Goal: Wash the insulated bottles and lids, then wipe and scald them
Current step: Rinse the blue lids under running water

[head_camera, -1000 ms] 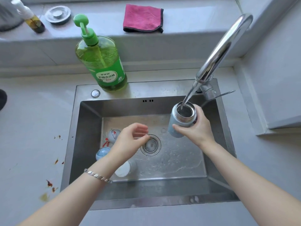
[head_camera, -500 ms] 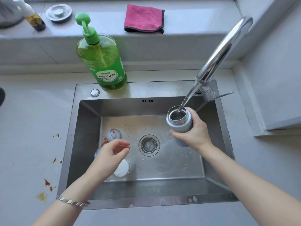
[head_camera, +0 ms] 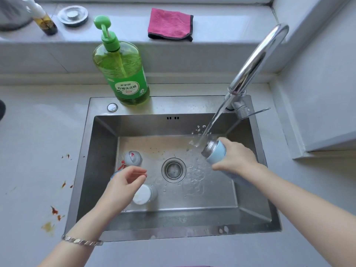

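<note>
One tilted bottle [head_camera: 215,151] gripped by the right hand [head_camera: 237,160] — relaxed, empty left hand [head_camera: 125,182] half-hides a blue object [head_camera: 114,174].

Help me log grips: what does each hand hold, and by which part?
The right hand grips the light-blue steel insulated bottle around its body, below the metal neck. The left hand holds nothing.

Sink [head_camera: 192,105] sat in bench [head_camera: 38,151]. From its drain [head_camera: 174,169]: lid [head_camera: 133,158] at 9 o'clock, insulated bottle [head_camera: 215,153] at 2 under faucet [head_camera: 256,60], soap bottle [head_camera: 123,74] behind at 11, cloth [head_camera: 169,24] on ledge [head_camera: 221,26] at 12.
</note>
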Tool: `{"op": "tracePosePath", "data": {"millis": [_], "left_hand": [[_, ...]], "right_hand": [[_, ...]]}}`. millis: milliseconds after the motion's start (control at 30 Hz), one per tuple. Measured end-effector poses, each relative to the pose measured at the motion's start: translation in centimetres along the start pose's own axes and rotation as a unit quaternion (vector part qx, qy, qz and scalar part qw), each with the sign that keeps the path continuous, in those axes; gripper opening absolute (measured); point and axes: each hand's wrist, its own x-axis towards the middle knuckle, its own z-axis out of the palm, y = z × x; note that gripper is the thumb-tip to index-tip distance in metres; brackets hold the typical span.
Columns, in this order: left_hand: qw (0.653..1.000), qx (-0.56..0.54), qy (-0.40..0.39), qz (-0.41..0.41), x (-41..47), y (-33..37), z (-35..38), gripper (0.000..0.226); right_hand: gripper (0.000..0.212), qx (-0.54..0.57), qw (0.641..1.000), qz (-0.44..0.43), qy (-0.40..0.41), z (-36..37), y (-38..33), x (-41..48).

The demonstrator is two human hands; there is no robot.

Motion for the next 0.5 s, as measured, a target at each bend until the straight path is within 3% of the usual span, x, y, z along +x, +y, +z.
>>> {"op": "tracePosePath", "data": {"millis": [100, 167, 300, 500], "left_hand": [[1.000, -0.013, -0.001, -0.009, -0.5, -0.6, 0.4, 0.016], [1.000, -0.021, -0.007, -0.018, -0.8, -0.9, 0.7, 0.017], [0.999, -0.028, -0.018, -0.013, -1.1, -0.8, 1.2, 0.017], [0.999, -0.021, -0.031, 0.002, -0.9, -0.1, 2.0, 0.017]], "right_hand": [[0.056, -0.150, 0.982, 0.037, -0.108, -0.3, 0.1, -0.1], [0.056, -0.222, 0.965, 0.043, -0.136, -0.3, -0.3, 0.1], [0.057, -0.342, 0.932, 0.022, -0.117, 0.1, -1.2, 0.7], [0.060, -0.401, 0.909, 0.026, -0.116, 0.3, 0.5, -0.1]]}}
